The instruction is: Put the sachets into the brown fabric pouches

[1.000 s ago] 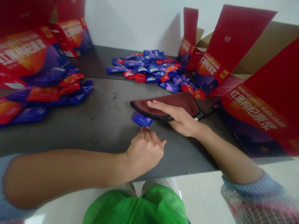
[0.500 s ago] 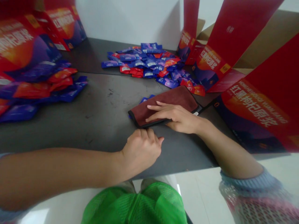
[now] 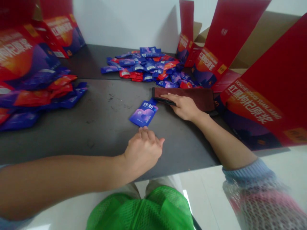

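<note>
A blue and purple sachet (image 3: 144, 112) lies flat on the dark table, printed side up. My left hand (image 3: 143, 152) is curled closed at its near edge, fingertips on the sachet's corner and thumb sticking out to the right. To the right of the sachet, my right hand (image 3: 184, 106) grips a folded brown cloth (image 3: 200, 97) with black edging. Its fingers lie over the top of the cloth, and the thumb is partly hidden. The cloth's left end sits just beside the sachet's top corner.
A heap of blue and red sachets (image 3: 146, 65) lies at the back of the dark table (image 3: 100, 134). More sachets (image 3: 45, 95) are piled at left before red cartons (image 3: 14, 54). Open red cartons (image 3: 263, 105) line the right side. The table's near edge runs above my lap.
My right hand has drawn the brown cloth to the right, off the blue sachet, which now shows almost whole. My left hand has stayed nearly in place.
</note>
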`<move>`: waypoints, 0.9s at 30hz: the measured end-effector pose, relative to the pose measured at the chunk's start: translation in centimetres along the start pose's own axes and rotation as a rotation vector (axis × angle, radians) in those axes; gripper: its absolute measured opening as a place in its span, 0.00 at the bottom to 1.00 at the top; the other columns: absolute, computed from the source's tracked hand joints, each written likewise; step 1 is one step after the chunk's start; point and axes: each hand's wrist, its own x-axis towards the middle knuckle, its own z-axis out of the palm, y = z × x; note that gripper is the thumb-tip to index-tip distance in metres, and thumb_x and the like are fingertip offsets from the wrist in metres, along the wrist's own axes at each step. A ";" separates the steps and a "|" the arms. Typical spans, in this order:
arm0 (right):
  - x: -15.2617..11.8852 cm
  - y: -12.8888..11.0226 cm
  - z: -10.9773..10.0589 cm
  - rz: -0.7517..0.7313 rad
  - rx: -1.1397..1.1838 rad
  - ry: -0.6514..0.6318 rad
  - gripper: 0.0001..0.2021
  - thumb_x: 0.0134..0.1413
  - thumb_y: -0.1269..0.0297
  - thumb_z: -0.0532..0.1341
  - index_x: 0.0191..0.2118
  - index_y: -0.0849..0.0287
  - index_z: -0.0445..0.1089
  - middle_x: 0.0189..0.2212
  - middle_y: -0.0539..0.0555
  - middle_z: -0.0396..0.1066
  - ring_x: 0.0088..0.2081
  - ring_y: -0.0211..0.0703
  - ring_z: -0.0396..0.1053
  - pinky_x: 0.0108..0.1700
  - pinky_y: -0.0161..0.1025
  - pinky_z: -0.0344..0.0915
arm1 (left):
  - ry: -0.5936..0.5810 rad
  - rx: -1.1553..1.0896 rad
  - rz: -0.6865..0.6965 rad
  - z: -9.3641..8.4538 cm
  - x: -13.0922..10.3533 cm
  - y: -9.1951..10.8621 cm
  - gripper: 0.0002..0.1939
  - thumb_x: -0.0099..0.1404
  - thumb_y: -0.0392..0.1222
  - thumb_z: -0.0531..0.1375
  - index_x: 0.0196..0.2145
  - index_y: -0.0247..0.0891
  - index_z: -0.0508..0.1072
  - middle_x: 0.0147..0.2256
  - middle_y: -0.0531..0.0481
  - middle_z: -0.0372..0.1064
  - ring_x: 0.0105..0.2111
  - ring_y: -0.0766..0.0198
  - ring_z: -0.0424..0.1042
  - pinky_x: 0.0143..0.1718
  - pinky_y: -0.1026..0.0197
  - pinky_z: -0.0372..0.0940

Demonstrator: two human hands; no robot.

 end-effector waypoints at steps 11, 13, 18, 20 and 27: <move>-2.0 -6.7 0.3 -0.573 0.398 -0.139 0.36 0.54 0.78 0.51 0.69 0.53 0.61 0.72 0.53 0.57 0.74 0.43 0.50 0.73 0.53 0.50 | 0.015 -0.101 -0.014 -0.2 0.3 -0.1 0.13 0.65 0.35 0.63 0.22 0.32 0.76 0.19 0.44 0.69 0.18 0.53 0.72 0.17 0.57 0.61; -1.7 -6.7 1.1 -0.586 0.362 -0.167 0.33 0.56 0.77 0.52 0.68 0.53 0.63 0.72 0.54 0.56 0.74 0.43 0.47 0.74 0.54 0.47 | 0.014 -0.100 -0.020 -0.3 0.4 -0.2 0.13 0.65 0.35 0.63 0.22 0.33 0.75 0.19 0.44 0.68 0.18 0.53 0.72 0.18 0.56 0.62; -0.5 -4.5 2.1 -0.488 0.267 -0.067 0.37 0.54 0.83 0.49 0.69 0.52 0.62 0.71 0.53 0.58 0.74 0.44 0.47 0.73 0.58 0.47 | -0.004 -0.045 -0.015 -0.1 0.3 -0.2 0.16 0.68 0.38 0.61 0.23 0.29 0.78 0.24 0.36 0.74 0.23 0.51 0.75 0.23 0.55 0.66; -0.2 -3.7 2.1 -0.435 0.238 -0.050 0.39 0.52 0.84 0.48 0.69 0.52 0.62 0.71 0.53 0.57 0.74 0.45 0.49 0.72 0.58 0.50 | 0.009 -0.022 -0.016 0.0 0.2 -0.2 0.16 0.69 0.38 0.60 0.25 0.27 0.79 0.28 0.31 0.77 0.26 0.49 0.77 0.25 0.55 0.68; 0.8 -0.8 1.5 -0.234 0.136 -0.040 0.42 0.48 0.86 0.49 0.68 0.52 0.63 0.70 0.51 0.61 0.72 0.47 0.54 0.72 0.58 0.52 | 0.014 0.002 -0.004 -0.1 0.1 -0.2 0.17 0.69 0.38 0.60 0.25 0.28 0.80 0.27 0.33 0.77 0.28 0.49 0.79 0.25 0.56 0.69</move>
